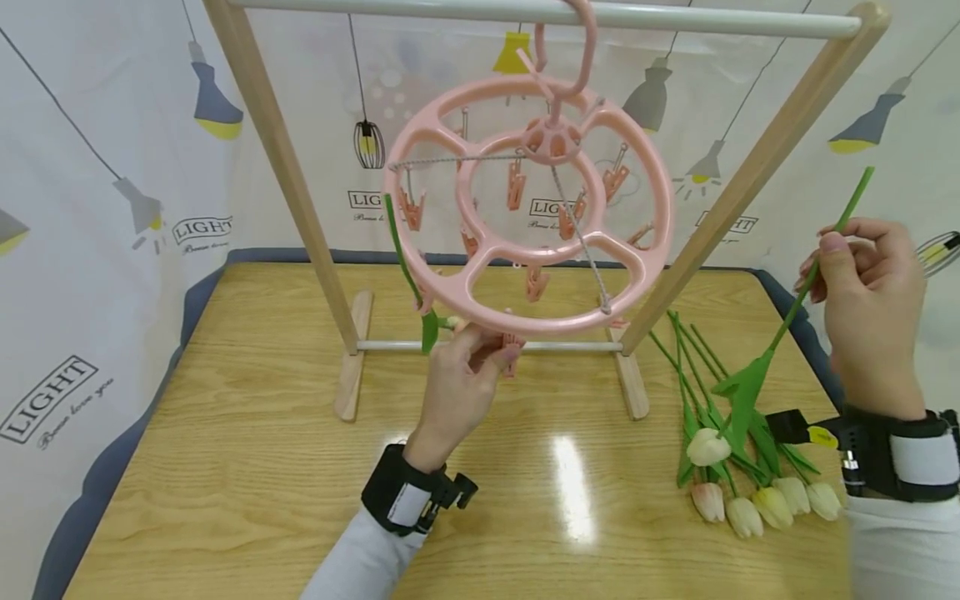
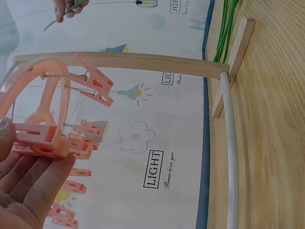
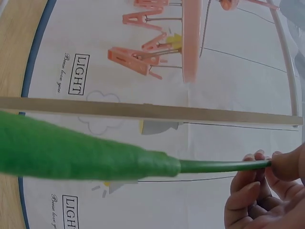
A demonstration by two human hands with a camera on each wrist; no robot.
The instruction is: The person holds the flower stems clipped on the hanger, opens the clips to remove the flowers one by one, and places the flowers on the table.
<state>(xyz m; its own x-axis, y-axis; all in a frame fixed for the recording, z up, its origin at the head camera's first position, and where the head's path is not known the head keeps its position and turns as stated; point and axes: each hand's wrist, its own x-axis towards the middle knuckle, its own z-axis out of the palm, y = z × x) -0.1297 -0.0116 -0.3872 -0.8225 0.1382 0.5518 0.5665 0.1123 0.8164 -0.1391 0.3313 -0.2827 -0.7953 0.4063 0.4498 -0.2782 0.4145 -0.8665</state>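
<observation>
A round pink clip hanger [image 1: 540, 321] hangs by its hook from the white top bar of a wooden rack. My left hand [image 1: 457, 383] pinches a pink clothespin [image 2: 40, 138] on the hanger's near rim between thumb and fingers. On the right, my right hand [image 1: 873, 308] pinches the green stem of a white tulip [image 1: 708, 447], its bloom pointing down above other tulips. In the right wrist view the stem [image 3: 214, 166] runs from thumb and fingers toward the camera. Another tulip's stem [image 1: 401, 246] stands by the hanger's left rim, its bloom partly hidden behind my left hand.
Several white, yellow and pinkish tulips [image 1: 772, 507] lie on the wooden table [image 1: 225, 467] at the right. The rack's wooden posts [image 1: 288, 175] flank the hanger, with a low white bar [image 1: 570, 347] between its feet. A printed cloth surrounds the table.
</observation>
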